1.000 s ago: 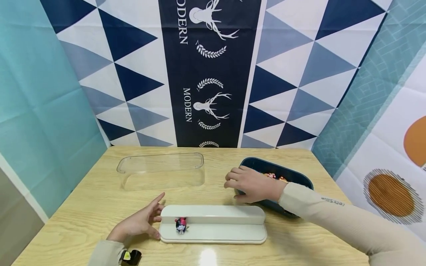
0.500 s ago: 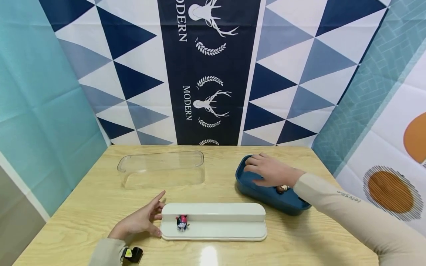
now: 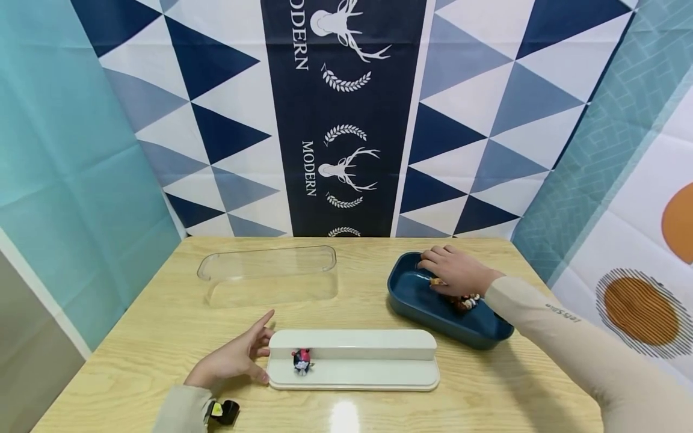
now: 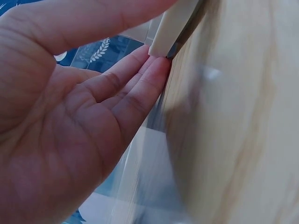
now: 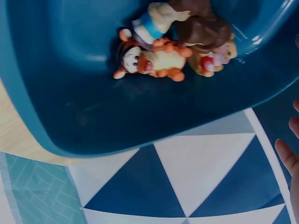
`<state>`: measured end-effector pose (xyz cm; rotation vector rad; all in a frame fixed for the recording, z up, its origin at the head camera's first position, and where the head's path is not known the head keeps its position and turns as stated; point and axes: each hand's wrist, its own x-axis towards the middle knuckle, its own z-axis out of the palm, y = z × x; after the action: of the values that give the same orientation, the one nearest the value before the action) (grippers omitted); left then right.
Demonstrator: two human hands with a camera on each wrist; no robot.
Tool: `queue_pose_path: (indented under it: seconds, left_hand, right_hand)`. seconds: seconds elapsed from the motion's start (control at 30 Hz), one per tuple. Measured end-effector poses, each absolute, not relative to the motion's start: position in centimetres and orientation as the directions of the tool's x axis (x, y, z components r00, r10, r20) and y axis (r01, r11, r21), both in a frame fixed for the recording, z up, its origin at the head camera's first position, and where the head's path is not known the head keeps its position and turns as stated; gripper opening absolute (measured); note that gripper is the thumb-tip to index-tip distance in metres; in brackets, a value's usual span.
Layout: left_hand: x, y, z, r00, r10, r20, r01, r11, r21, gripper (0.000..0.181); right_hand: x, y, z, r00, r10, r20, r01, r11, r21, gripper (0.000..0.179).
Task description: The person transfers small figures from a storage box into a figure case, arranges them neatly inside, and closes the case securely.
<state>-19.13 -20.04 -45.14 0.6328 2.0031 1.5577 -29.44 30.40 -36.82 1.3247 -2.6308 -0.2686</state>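
Note:
My left hand (image 3: 233, 359) touches the left end of the white stepped stand (image 3: 368, 374), index finger extended. In the left wrist view its fingertips meet the stand's edge (image 4: 164, 39). On the stand's lower step, near the left, is a small red and dark figurine (image 3: 301, 361). Over the dark blue tub (image 3: 414, 294) is my right hand (image 3: 455, 270), fingers loosely bent, with nothing visible in them. The right wrist view shows an orange tiger figurine (image 5: 152, 63) on its back in the tub, beside a brown figurine (image 5: 203, 30) and a small yellow and pink one (image 5: 217, 58).
A clear plastic cover (image 3: 271, 273) stands on the wooden table (image 3: 162, 325) behind the left hand. Patterned cloths (image 3: 346, 120) hang at the back and sides. A black strap device (image 3: 224, 413) is on the left wrist.
My right hand has moved right from the tub's left end to over its middle. The tub has shifted, and more of its inside shows. My left hand stays at the stand.

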Motion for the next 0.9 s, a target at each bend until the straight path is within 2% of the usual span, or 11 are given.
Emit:
queue_pose_path:
  seconds: [0.47,0.7,0.9]
  left_hand:
    - [-19.2,-20.0,-45.3,-0.748,0.657,-0.098,0.080,0.235,0.969,0.130]
    - [-19.2,-20.0,-45.2,-0.739,0.666,-0.101,0.071,0.226,0.972,0.129]
    - [-19.3,-20.1,-45.0,-0.740,0.664,-0.109,0.063,0.229,0.971,0.129]
  right_hand:
    - [-31.0,31.7,-39.5,-0.572,-0.810,0.130,-0.747,0.580,0.325,0.040]
    - [-31.7,32.2,-39.4,-0.612,-0.788,0.063,-0.724,0.591,0.357,0.034]
    - [-32.4,32.1,-39.8,-0.600,-0.799,0.036,-0.721,0.560,0.409,0.028]
